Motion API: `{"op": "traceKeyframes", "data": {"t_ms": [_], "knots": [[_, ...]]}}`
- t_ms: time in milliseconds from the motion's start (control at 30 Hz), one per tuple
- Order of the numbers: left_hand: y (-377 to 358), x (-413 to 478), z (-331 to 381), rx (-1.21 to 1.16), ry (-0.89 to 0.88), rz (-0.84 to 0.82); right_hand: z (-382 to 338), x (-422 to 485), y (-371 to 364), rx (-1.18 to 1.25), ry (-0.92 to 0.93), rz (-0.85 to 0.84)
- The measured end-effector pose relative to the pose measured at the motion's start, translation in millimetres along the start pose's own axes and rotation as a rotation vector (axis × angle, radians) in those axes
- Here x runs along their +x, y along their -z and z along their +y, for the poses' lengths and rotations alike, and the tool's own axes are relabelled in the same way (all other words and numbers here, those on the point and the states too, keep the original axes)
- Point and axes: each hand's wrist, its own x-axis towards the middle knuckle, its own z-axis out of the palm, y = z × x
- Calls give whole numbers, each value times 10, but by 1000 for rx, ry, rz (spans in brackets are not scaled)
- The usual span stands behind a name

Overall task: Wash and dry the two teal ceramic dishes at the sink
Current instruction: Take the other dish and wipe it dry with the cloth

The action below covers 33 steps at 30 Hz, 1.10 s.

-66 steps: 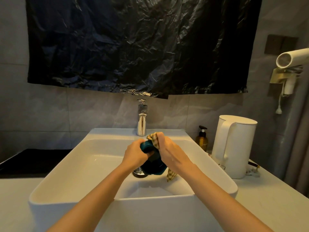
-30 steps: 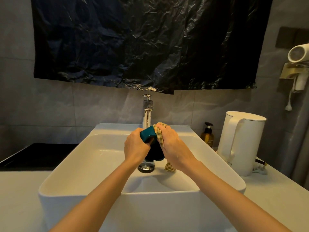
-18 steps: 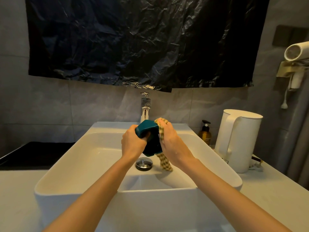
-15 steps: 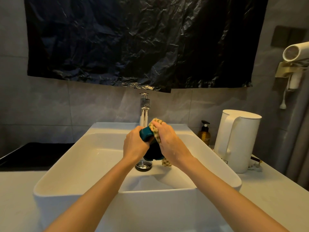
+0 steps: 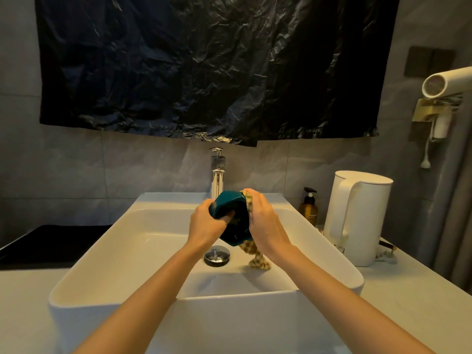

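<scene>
A teal ceramic dish is held on edge above the white sink basin, in front of the chrome tap. My left hand grips its left rim, thumb inside. My right hand presses a yellow checked cloth against the dish's right side; the cloth's tail hangs down toward the basin floor. No water runs from the tap. A second teal dish is not in view.
A chrome drain plug sits in the basin below the hands. Right of the sink stand a brown pump bottle and a white kettle. A hair dryer hangs on the right wall. A black surface lies at left.
The dish has been turned and shifted in my hands while the cloth rubbed over it; it now sits more tilted, with its rim toward the left. Both hands stay above the drain.
</scene>
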Motion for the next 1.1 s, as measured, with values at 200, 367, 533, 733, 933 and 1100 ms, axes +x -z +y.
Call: {"op": "traceKeyframes", "data": {"t_ms": [200, 367, 533, 733, 933, 1100], "knots": [[-29, -26, -41, 207, -150, -63, 20, 39, 47, -365, 352, -67], [-10, 3, -82, 274, -133, 59, -7, 48, -58, -270, 342, -13], [77, 94, -67, -15, 51, 194, -26, -8, -19, 76, -16, -85], [-8, 9, -68, 119, -122, 67, -6, 14, -43, -14, 160, -54], [13, 25, -55, 12, -49, 110, 37, 14, -75, 202, -21, -117], [43, 16, 5, -233, 66, 61, 20, 6, -63, 366, -208, -160]]}}
